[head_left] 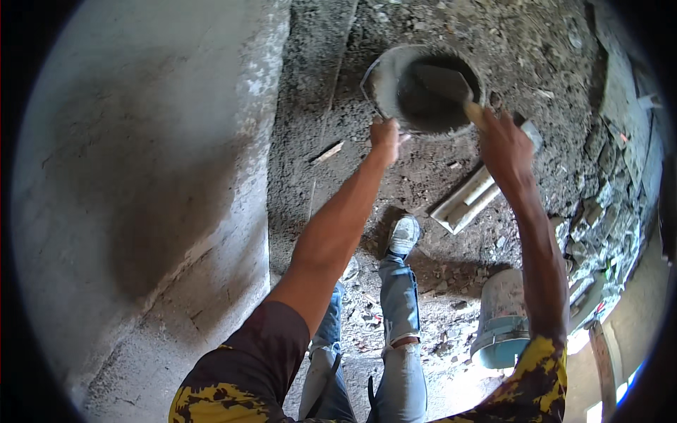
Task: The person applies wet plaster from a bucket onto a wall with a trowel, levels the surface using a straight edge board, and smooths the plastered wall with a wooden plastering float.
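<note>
A round bucket [384, 77] stands on the rough ground ahead of me, with grey, mortar-like material [423, 106] inside. My left hand [385, 141] is closed at the bucket's near left side, on what looks like its thin wire handle. In my right hand [506, 144] is a trowel [444, 81], gripped by its light wooden handle. The trowel's flat blade reaches over the bucket's mouth; whether it touches the material I cannot tell. Slight motion blur softens the right hand.
A pale, channel-shaped board [465, 201] lies below the right hand. A second bucket [502, 310], whitish and blue, is near my right forearm. Broken rubble [596, 211] lies along the right. A concrete wall [155, 92] rises at left. One small stick [328, 151] rests on the ground.
</note>
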Motion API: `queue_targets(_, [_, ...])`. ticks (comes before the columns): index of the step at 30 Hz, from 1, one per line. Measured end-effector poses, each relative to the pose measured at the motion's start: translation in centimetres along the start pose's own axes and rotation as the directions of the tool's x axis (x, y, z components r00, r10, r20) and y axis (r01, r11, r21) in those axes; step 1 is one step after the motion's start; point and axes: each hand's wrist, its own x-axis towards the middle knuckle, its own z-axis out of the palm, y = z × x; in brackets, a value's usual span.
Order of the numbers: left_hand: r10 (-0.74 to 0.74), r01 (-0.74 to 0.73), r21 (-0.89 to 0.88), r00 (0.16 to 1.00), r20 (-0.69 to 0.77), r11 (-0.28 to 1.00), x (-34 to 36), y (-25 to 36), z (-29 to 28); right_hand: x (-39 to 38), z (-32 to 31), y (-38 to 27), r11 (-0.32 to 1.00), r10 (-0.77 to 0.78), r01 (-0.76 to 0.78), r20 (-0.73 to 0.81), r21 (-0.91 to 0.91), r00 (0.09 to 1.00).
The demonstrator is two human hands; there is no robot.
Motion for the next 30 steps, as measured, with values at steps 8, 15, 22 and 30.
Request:
queue_targets(8, [0.054,-0.046,0.045,0.979,-0.198,0.998,-13.5,-0.5,-6.6,-13.2,-2.5,2.5,0.735,0.208,-0.392,0.366,0.553,0.907])
queue_targets(15, [-0.088,0.045,-0.092,0.841,-0.533,0.995,-22.4,-4.9,-21.0,-3.8,3.9,-8.2,0.647,0.201,-0.57,0.607,0.507,0.769])
queue_targets(22, [-0.193,0.028,-0.272,0.775,-0.602,0.962,-24.3,-11.3,-30.0,9.3,18.9,-17.6,0.781,0.124,-0.392,0.494,0.487,0.86])
queue_targets(30, [-0.192,-0.048,-0.386,0.806,-0.56,0.921,-21.8,-12.5,-31.8,19.0,25.1,-23.6,0.525,0.005,-0.402,0.469,0.75,0.883])
